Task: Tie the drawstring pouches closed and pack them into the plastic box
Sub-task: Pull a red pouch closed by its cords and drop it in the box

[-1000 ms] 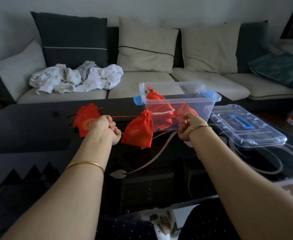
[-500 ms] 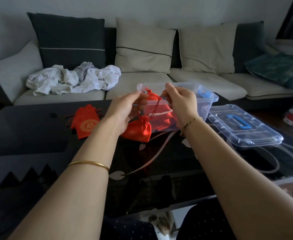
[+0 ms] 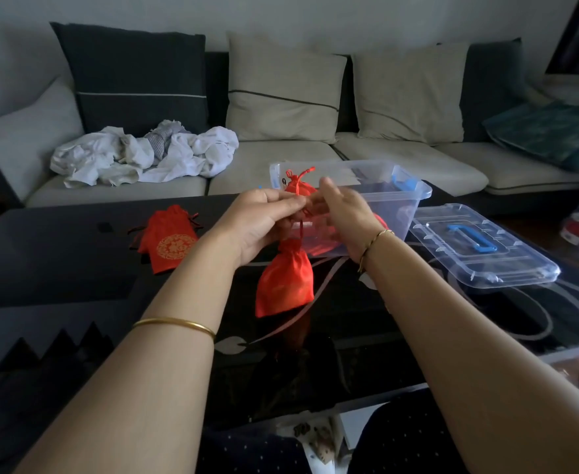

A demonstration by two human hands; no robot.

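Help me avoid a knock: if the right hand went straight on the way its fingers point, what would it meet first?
Probably the tied red fabric pouch standing in the clear plastic box; the right hand points up-left toward it. Depth is unclear, so fingertips of the left hand may come first.

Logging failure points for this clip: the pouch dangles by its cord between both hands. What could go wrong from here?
The pouch hangs from its drawstring, pinched by the left hand; a slip could drop it or leave the knot loose. The right hand, blurred, works just in front of the plastic box and might nudge it.
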